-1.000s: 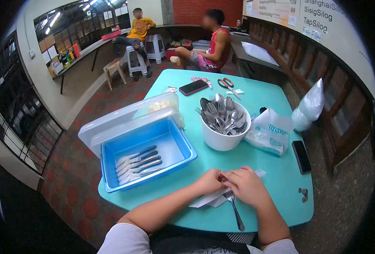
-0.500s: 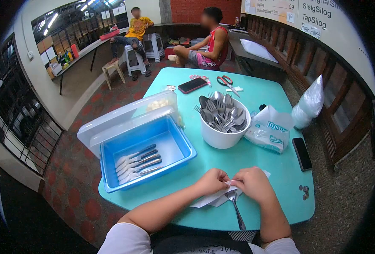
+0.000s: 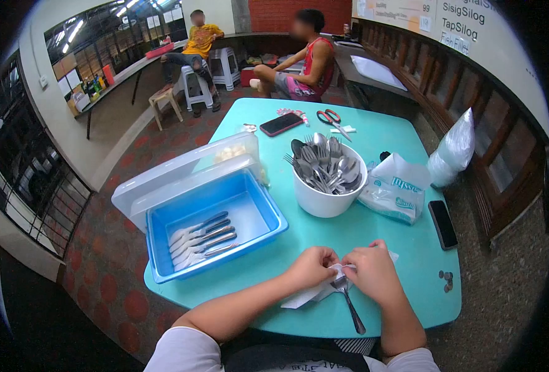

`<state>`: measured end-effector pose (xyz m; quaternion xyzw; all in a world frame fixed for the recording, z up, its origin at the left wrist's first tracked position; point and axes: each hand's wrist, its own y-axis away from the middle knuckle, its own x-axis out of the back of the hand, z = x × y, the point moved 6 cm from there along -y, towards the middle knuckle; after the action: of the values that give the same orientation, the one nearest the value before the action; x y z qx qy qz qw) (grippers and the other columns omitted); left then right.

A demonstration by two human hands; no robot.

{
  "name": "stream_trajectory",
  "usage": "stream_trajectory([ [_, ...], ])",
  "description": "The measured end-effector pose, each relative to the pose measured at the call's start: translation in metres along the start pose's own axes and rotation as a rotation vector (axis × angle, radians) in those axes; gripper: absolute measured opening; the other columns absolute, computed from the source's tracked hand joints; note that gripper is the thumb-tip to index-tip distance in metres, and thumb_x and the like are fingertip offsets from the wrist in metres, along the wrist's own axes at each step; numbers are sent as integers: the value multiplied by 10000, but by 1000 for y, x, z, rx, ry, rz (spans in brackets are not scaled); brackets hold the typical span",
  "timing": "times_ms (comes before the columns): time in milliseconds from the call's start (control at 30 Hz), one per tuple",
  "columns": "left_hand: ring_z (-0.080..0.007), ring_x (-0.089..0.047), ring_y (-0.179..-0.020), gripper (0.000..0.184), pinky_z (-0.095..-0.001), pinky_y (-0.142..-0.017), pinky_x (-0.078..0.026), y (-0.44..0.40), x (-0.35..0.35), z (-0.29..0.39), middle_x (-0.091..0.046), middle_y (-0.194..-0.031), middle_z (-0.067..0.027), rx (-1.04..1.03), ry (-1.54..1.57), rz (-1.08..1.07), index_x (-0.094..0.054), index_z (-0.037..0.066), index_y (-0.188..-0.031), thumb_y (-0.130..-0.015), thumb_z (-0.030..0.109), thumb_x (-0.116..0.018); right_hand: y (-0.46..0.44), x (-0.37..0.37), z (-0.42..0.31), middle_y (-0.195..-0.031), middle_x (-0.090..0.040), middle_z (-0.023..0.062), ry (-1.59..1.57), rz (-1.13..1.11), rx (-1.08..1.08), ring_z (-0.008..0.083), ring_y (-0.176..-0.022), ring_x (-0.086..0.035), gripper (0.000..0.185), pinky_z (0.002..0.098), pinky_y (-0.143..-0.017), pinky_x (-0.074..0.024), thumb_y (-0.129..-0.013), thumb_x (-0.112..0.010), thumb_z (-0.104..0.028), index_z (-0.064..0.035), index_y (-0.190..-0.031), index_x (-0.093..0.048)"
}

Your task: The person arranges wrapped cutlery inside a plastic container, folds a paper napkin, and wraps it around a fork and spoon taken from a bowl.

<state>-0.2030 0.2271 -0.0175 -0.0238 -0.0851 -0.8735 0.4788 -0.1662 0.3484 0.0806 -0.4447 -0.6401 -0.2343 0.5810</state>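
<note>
My left hand (image 3: 314, 266) and my right hand (image 3: 371, 268) meet at the table's near edge, both closed in a pinch on a white paper napkin (image 3: 304, 297). The napkin is folded over the head of a metal utensil (image 3: 352, 312), whose handle points toward me. Paper and fingers cover most of its head, so I cannot tell whether it is a fork, a spoon or both. To the left, a blue plastic tray (image 3: 259, 239) contains several pieces of cutlery (image 3: 203, 239) with their heads wrapped in white paper. Beyond my hands, a white bucket (image 3: 324, 206) is full of loose forks and spoons (image 3: 324, 162).
A clear lid (image 3: 163, 180) leans behind the tray. Right of the bucket lie a napkin pack (image 3: 398, 192), a phone (image 3: 442, 225) and coins (image 3: 447, 280). Another phone (image 3: 283, 124) and scissors (image 3: 335, 122) lie at the far side. Two people (image 3: 203, 40) sit beyond the table.
My right fingers have shifted slightly, lifting at the napkin's edge. The utensil's handle end has swung a little to the right. The tray and bucket stay in place.
</note>
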Motion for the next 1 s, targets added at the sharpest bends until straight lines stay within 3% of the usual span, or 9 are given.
stream_trajectory([
  [233,-107,-615,-658,252,-278,-614,-507,4,9,13,-679,-748,-70,-69,-3,130,-679,-28,-1058,-808,-4,-665,2,13,-9,-749,-645,59,27,101,1,249,-747,-637,93,456,-847,-418,-768,-700,-173,-102,-827,-693],
  [333,-67,-603,-719,257,-246,-645,-501,8,18,28,-679,-807,-27,-56,-84,118,-700,0,-1100,-852,-15,-639,4,14,-19,-751,-655,57,129,94,-18,240,-736,-636,88,435,-826,-419,-747,-712,-139,-105,-827,-699],
  [567,-106,-652,-774,226,-292,-723,-533,15,23,44,-728,-855,-96,-159,-9,190,-727,-5,-1031,-844,-28,-603,8,17,-44,-755,-660,42,181,149,36,207,-722,-639,92,419,-801,-424,-739,-705,-92,-122,-826,-696],
  [767,-94,-637,-833,177,-260,-760,-518,14,36,47,-720,-905,-69,-225,-26,243,-744,6,-985,-854,-23,-628,11,33,-48,-771,-667,11,46,313,70,181,-723,-638,142,404,-801,-426,-714,-725,-67,-136,-836,-703],
  [867,-99,-640,-831,152,-265,-760,-518,15,39,48,-718,-893,-66,-241,-39,274,-745,3,-952,-847,-22,-638,11,36,-47,-779,-665,6,12,305,137,183,-736,-637,122,425,-808,-425,-742,-693,-100,-135,-859,-696],
  [1000,-109,-643,-828,135,-270,-760,-513,16,52,48,-719,-891,-66,-242,-25,309,-741,0,-917,-834,-36,-641,14,48,-47,-800,-675,7,-264,274,291,182,-742,-643,132,401,-792,-436,-727,-751,-104,-128,-849,-704],
])
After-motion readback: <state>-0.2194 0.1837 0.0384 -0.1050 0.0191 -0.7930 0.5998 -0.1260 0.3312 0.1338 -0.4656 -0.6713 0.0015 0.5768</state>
